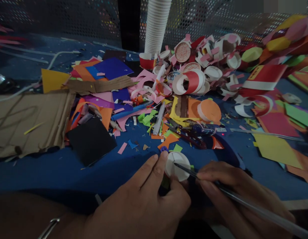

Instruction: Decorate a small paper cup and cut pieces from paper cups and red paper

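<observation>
My left hand (151, 196) holds a round white paper disc (183, 161) at the table's near edge, fingertips along its left rim and thumb at its lower edge. A short dark line marks the disc's face. A long, slim paintbrush (233, 194) is pinched in my right hand (238, 196), and its dark pointed tip rests at or just above the disc near that line. Just beyond my left fingertips lies a small purple scalloped piece (164, 149). What is under the disc is mostly hidden; a bit of green shows there.
Red and white paper cup pieces (193, 81) are heaped at the back. Scissors (191, 136), a glue stick (159, 118) and an orange paper hat shape (211, 110) lie ahead. Cardboard (31, 122) and a black square (92, 141) sit left; coloured sheets (278, 151) right. A white ribbed pipe (157, 26) stands behind.
</observation>
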`<state>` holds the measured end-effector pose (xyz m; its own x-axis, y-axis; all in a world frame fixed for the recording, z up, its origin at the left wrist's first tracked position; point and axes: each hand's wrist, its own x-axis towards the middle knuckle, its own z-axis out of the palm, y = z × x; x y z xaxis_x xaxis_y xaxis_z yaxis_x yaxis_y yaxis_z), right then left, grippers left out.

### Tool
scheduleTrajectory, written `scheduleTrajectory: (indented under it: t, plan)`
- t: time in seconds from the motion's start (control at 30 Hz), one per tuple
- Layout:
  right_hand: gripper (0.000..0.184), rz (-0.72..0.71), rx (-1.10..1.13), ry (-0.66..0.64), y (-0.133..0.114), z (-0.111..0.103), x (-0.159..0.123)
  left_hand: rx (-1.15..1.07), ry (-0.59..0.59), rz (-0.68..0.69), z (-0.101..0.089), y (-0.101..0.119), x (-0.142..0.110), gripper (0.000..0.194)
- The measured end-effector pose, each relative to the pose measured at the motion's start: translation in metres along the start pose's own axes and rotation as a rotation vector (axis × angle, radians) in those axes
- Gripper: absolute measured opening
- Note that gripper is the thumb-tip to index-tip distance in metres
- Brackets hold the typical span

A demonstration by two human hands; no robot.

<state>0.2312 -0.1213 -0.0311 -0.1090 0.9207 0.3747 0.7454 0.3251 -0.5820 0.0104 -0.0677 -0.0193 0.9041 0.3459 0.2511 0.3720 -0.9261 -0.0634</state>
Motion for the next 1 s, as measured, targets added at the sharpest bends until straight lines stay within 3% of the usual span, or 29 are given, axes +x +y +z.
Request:
scheduleTrajectory:
  t: [0.33, 0.43, 0.6, 0.77, 1.0]
  plan:
    - [0.016, -0.012, 0.03, -0.012, -0.002, -0.0001, 0.0005, -0.031, -0.105, 0.053, 0.0016, -0.0017, -0.0019, 0.046]
    - [0.014, 0.028, 0.029, 0.005, -0.0013, -0.0016, 0.0002, -0.013, -0.091, 0.052, 0.001, -0.0018, -0.0017, 0.046]
    - [0.012, -0.032, 0.012, -0.079, 0.0017, -0.0046, -0.0002, -0.01, -0.065, 0.047, 0.002, -0.0009, -0.0024, 0.042]
    - [0.009, 0.126, 0.046, 0.011, -0.0046, 0.0005, -0.0047, -0.01, -0.046, 0.032, 0.0037, 0.0005, -0.003, 0.039]
    - [0.008, 0.194, 0.087, 0.036, -0.0079, 0.0017, -0.0065, -0.022, -0.041, 0.009, -0.0025, -0.0006, -0.0029, 0.038]
